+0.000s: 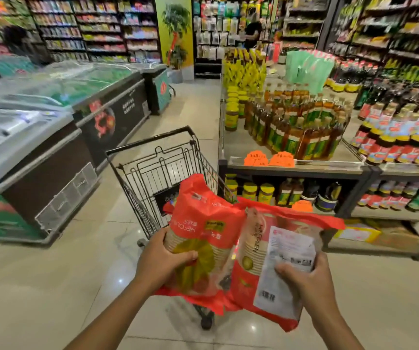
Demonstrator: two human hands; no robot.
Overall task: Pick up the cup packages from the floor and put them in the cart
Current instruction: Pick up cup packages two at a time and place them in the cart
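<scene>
Two cup packages held over the cart, low in the centre of the frame.

The left hand (164, 261) gripped one red cup package (198, 223); the right hand (307, 279) clasped the other package (274, 261), both above the near end of the wire cart (153, 157). The slick film could slip, and a package released too early might catch the rim and fall to the floor (52, 286).

The glossy beige tiled floor (52, 286) carried my wire cart (163, 173) on its wheels. Chest freezers (39, 152) stood on it at my left, a bottle-laden display shelf (304, 170) at my right.
</scene>
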